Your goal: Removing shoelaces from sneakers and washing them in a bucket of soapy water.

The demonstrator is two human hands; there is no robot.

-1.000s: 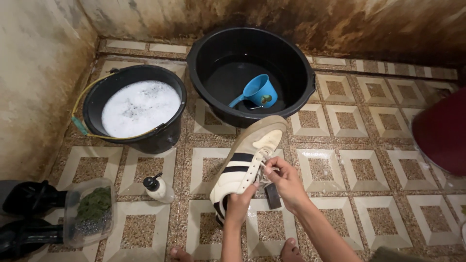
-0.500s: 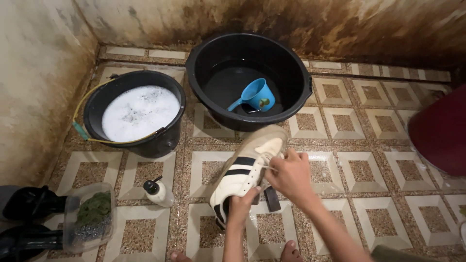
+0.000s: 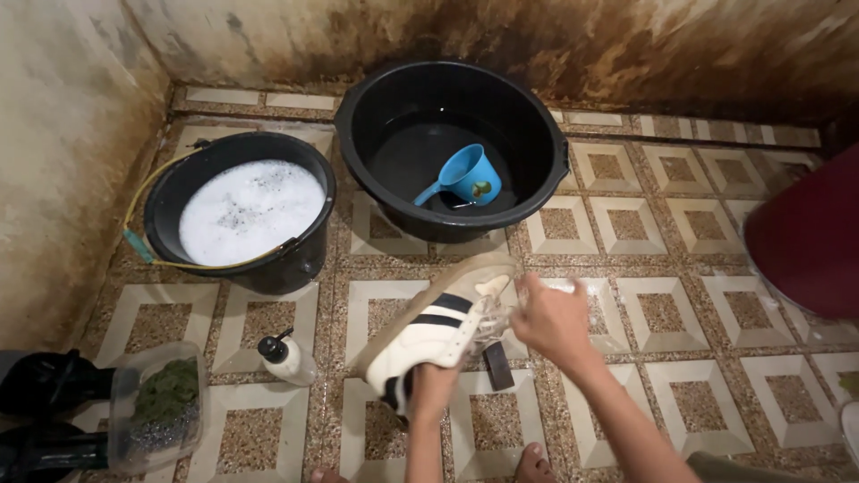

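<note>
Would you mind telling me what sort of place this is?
Probably a home washing area or bathroom: patterned tiled floor, stained walls, a bucket of soapy water and a black basin holding a blue dipper.

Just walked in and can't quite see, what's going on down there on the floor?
A person crouches on a tiled floor, holding a white shoe with dark stripes. The left hand grips its heel end from below, while the right hand works at the laces. A black bucket of sudsy water sits to the left, and a black basin with a blue scoop floating in it sits beyond. A small pump bottle stands beside the shoe.
</note>
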